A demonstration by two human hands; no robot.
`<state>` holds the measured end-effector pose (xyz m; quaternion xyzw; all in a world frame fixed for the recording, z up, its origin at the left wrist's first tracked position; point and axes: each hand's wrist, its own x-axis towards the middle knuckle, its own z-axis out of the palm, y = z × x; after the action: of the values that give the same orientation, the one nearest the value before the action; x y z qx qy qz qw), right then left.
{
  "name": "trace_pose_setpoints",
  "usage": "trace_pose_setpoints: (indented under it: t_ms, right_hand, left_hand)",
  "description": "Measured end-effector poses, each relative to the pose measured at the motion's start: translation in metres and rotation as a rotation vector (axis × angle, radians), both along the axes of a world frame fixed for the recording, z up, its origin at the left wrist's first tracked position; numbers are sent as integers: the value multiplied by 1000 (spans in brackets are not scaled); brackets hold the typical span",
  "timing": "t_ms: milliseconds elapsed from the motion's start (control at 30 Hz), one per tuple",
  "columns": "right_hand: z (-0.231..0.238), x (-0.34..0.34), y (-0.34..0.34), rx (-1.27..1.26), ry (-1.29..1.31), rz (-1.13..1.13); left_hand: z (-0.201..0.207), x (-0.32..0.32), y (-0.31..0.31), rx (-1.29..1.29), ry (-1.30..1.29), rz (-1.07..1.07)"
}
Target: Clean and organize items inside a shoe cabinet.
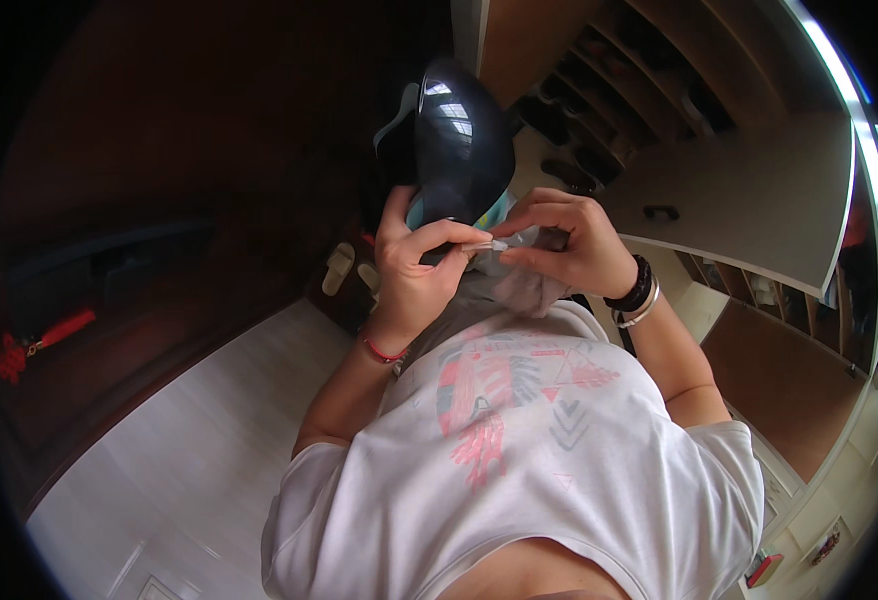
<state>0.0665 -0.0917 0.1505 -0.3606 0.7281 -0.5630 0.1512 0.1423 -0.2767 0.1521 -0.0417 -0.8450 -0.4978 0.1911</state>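
My left hand (421, 262) and my right hand (577, 243) meet in front of my chest. The fingertips of both are closed on a small, thin whitish piece (499, 246), too small to name. Below the right fingers hangs something greyish and crumpled (531, 288), partly hidden, like thin film or cloth. Just beyond the hands is a glossy black rounded shell (467, 140), helmet-like, with window reflections on it. Light-blue and yellow material (494, 212) shows under its lower edge, partly behind my fingers.
A shoe cabinet (649, 75) with several shoes stands to the right, its pale door (749, 200) swung out. Light slippers (339, 268) lie on the floor at left. A dark red door (159, 330) bears a red tassel (59, 330).
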Motion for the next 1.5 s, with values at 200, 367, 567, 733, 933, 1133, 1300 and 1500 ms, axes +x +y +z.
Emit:
trace_pose_setpoints:
  t_ms: [200, 367, 567, 733, 933, 1133, 1300, 1500]
  right_hand:
    - [-1, 9, 3, 82, -295, -57]
    - [-7, 10, 2, -4, -274, -34]
    - [-8, 5, -4, 30, -529, 61]
    - [-12, -2, -5, 122, -634, 122]
    - [-18, -14, -2, 235, -609, 207]
    - [-19, -22, -4, 262, -618, 229]
    - [-30, -22, -6, 281, -599, 215]
    - [-21, -25, 2, 334, -535, 279]
  left_hand:
    - [-9, 2, -4, -22, -64, -36]
    - [-4, 2, -7, -48, -79, -81]
    - [0, 1, -19, -38, -25, -170]
    - [-1, 3, -16, -39, -83, -138]
    - [-3, 2, -7, -64, -41, -142]
    - [-9, 2, -3, -128, -38, -117]
    - [-17, 4, -2, -184, -25, -107]
    - [-14, 5, 3, -85, 8, -89]
